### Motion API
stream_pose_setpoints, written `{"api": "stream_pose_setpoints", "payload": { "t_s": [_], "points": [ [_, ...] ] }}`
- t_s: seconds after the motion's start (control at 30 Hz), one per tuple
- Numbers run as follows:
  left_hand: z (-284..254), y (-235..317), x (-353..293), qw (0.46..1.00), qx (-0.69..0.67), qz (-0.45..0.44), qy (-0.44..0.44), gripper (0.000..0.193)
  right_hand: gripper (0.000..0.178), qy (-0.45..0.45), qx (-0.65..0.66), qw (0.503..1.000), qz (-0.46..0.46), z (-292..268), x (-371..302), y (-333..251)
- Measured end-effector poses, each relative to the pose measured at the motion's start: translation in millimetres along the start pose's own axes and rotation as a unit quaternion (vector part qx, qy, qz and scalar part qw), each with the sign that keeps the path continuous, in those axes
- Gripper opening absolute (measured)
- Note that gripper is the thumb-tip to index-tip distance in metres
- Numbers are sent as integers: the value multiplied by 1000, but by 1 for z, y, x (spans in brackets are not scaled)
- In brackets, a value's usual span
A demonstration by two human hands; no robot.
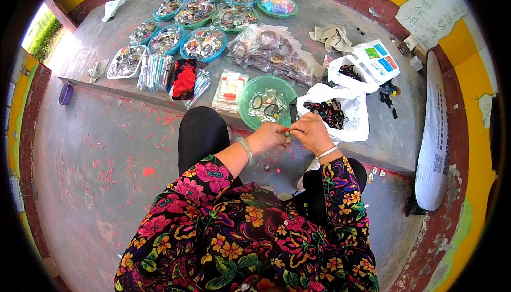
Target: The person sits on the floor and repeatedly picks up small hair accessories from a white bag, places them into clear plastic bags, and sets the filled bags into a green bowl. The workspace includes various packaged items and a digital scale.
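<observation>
Green and red, a tiny piece sat pinched between the left hand and right hand, a green plastic basin just beyond them; light, steady pressure likely suited it.

open floor left, green basin beyond fingers

We see what looks like a makeshift workshop: baskets of packaged trinkets crowd the far concrete platform; red scraps litter the left floor.
</observation>
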State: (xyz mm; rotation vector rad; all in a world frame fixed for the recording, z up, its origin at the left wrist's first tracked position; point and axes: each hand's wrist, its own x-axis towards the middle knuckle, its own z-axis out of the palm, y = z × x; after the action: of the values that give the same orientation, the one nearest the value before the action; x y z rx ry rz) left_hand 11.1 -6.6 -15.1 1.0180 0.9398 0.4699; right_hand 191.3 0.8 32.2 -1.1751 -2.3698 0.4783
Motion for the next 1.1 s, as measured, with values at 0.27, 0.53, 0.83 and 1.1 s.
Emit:
{"api": "stream_pose_setpoints", "payload": {
  "t_s": [0.27, 0.53, 0.83, 1.1],
  "points": [
    [0, -2, 1, 1000, -5, 6, -21, 24, 8, -50, 6, 998, -34, 0, 0, -1],
    [-3, -2, 1, 999, 24, 20, -15, 22, 12, -25, 20, 997, -67, 12, 3, 1],
    [1, 9, -7, 997, -76, 32, 4, 27, 16, 47, 169, 976, 128, -5, 0, 1],
    [2, 6, -5, 998, -66, 21, 0, 30, 13, 29, 28, 999, -33, -12, 2, 4]
  ]
}}
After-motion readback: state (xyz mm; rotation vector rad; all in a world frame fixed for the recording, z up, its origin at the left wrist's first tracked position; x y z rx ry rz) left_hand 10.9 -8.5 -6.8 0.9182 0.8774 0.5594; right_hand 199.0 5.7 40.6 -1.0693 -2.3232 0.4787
